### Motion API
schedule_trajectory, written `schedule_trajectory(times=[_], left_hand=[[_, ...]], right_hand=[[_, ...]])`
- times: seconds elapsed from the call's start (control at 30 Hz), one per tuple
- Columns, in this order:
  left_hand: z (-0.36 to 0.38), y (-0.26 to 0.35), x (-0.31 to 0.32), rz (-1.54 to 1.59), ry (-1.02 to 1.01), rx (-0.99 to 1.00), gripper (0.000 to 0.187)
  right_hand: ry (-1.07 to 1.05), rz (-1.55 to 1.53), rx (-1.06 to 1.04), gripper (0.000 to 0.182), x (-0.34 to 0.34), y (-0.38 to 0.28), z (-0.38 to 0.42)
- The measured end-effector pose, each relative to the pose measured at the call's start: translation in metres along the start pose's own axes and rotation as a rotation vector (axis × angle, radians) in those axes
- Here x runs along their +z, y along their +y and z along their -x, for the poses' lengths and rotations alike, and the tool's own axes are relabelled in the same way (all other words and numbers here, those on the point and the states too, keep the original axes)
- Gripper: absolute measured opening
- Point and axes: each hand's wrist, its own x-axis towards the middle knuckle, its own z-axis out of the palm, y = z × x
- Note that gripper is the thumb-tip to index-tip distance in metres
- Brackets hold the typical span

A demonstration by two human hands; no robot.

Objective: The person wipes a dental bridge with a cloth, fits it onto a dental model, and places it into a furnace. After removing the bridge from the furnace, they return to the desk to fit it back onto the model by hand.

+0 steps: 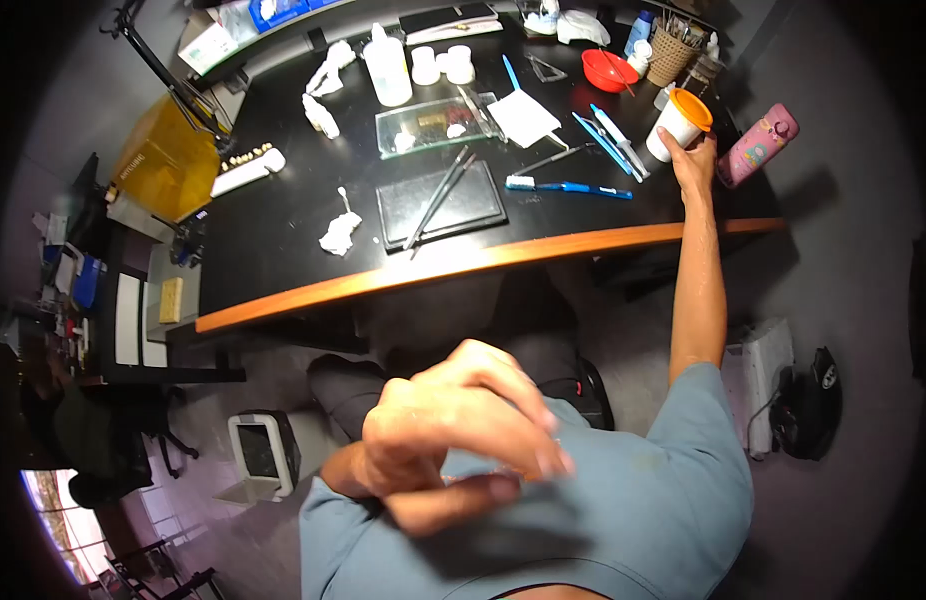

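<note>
Hovering nearest the camera, in front of the grey-blue shirt (633, 500), the left hand (445, 422) is half curled, its thumb bent toward the fingers; I cannot tell whether anything thin is pinched between them. It is off the table (273, 235), on the near side of the orange-brown edge, and well apart from the white cup (670, 128).

Past that edge, a black pad (468, 215) lies on the dark tabletop with two thin tools (435, 205) slanting across it, and a crumpled white tissue (340, 233) sits to its left. A blue toothbrush (583, 188) lies to the pad's right, between it and the right hand (692, 163).

The right hand, at the end of an outstretched arm, is wrapped around the side of the white cup, thumb on the cup's left. The cup, with its orange top (690, 106), is at the right end of the table; whether its base touches the surface is unclear. A pink bottle (759, 148) is near the hand on its right, and blue tools (608, 145) lie to the cup's left.

Farther back are a glass plate (408, 138), a white sheet (526, 118), a red bowl (609, 72), a woven holder (671, 64) full of brushes and a large white bottle (388, 78)
</note>
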Motion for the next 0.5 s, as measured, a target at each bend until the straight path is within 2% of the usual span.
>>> schedule_trajectory(times=[0.03,0.1,0.17,0.23,0.27,0.3,0.37,0.43,0.5], left_hand=[[0.015,-0.007,-0.001,-0.137,0.101,-0.048,0.015],[0.042,-0.034,-0.014,-0.301,0.157,-0.129,0.013],[0.074,-0.058,-0.021,-0.173,0.291,-0.372,0.011],[0.098,-0.08,-0.022,-0.122,0.438,-0.515,0.01],[0.108,-0.086,-0.026,-0.174,0.435,-0.597,0.01],[0.11,-0.091,-0.026,-0.221,0.469,-0.589,0.01],[0.109,-0.09,-0.032,-0.356,0.412,-0.591,0.008],[0.086,-0.062,-0.043,-0.68,0.307,-0.363,0.005],[0.049,-0.004,-0.042,-1.037,0.361,0.047,0.015]], right_hand=[[-0.009,0.016,0.015,0.076,0.004,0.003,-0.003],[0.021,-0.008,-0.016,0.064,0.006,-0.001,-0.003],[0.098,0.024,-0.032,0.063,0.002,-0.038,0.014],[0.103,-0.093,-0.069,0.061,-0.005,-0.061,0.03],[0.047,-0.139,-0.104,0.058,-0.01,-0.083,0.043],[-0.016,-0.181,-0.132,0.056,-0.016,-0.106,0.062],[-0.279,-0.318,-0.133,0.055,-0.029,-0.128,0.101],[-0.424,-0.344,-0.17,0.058,-0.031,-0.169,0.142],[-0.497,-0.574,0.073,0.059,-0.025,-0.181,0.176]])
